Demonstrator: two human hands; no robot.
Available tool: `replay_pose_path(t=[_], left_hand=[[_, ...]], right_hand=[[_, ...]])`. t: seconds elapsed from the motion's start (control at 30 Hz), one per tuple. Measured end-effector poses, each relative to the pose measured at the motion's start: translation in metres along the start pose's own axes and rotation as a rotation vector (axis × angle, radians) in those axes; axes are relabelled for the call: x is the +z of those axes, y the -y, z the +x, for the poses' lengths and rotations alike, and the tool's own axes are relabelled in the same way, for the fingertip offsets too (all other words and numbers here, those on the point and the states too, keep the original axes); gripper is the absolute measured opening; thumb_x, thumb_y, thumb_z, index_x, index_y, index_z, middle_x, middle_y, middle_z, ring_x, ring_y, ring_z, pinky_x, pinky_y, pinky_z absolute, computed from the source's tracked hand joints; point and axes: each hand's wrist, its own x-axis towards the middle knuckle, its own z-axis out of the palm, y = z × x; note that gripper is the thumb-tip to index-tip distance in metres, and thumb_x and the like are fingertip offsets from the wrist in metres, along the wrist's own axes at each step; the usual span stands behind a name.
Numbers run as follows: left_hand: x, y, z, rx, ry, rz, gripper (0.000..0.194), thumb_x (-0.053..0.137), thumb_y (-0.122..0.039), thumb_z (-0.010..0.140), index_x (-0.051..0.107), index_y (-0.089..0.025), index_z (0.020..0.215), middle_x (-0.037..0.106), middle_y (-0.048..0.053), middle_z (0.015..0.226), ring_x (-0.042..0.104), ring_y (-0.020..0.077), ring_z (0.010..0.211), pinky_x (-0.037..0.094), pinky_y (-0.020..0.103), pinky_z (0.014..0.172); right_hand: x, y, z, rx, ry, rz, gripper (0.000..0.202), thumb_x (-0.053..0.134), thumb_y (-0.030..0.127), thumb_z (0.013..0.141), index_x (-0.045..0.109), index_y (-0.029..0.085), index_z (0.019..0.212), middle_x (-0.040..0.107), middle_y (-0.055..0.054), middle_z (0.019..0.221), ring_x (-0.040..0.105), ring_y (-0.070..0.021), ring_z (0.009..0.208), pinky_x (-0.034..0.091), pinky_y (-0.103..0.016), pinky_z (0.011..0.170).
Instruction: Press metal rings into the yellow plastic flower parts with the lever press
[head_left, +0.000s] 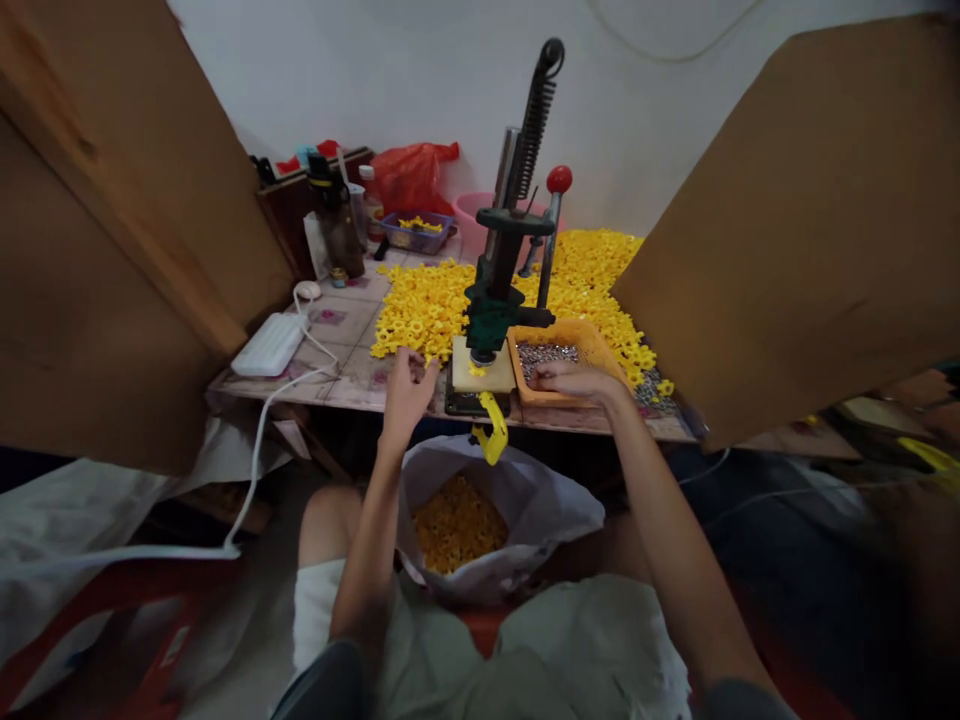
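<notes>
My left hand [407, 394] is at the near edge of a spread of yellow plastic pieces [424, 310], thumb and fingers apart. Over an orange basket [600, 350], my right hand [576, 380] has its fingertips together among small metal parts [544, 354]; whether a part is between them is hidden. Between my hands stands a green hand press [491, 310] with a red-knobbed lever [559, 180]. One yellow piece [476, 370] lies on the pale block [491, 378] under its ram. A yellow curved chute [492, 430] slopes down from the block's front.
Below the table edge, between my legs, an open white sack [540, 520] contains many yellow pieces. A white power strip [270, 344] with its cable is at left. Behind are bottles [341, 225], a purple tray [418, 232] and a pink basin [474, 220]. Cardboard panels [810, 220] flank the table.
</notes>
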Motion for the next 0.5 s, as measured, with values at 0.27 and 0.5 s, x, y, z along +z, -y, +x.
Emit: replay_pose_path(t=[0.27, 0.5], left_hand=[[0.022, -0.001, 0.000, -0.011, 0.192, -0.346, 0.054, 0.073, -0.062, 0.097, 0.068, -0.023, 0.133, 0.071, 0.014, 0.132, 0.066, 0.0127, 0.076, 0.049, 0.021, 0.054], [0.022, -0.002, 0.001, -0.026, 0.207, -0.354, 0.049, 0.080, -0.052, 0.091, 0.079, -0.021, 0.129, 0.078, 0.011, 0.121, 0.059, 0.0116, 0.068, 0.046, 0.022, 0.054]], right_hand=[[-0.005, -0.013, 0.003, 0.147, -0.142, 0.332, 0.018, 0.075, 0.007, 0.074, 0.081, 0.017, 0.088, 0.082, -0.008, 0.089, 0.076, -0.0223, 0.081, 0.065, -0.039, 0.083], [0.016, -0.003, -0.004, -0.047, -0.531, 0.055, 0.020, 0.075, 0.033, 0.088, 0.082, 0.018, 0.100, 0.085, -0.012, 0.110, 0.080, -0.0298, 0.107, 0.061, -0.047, 0.104]])
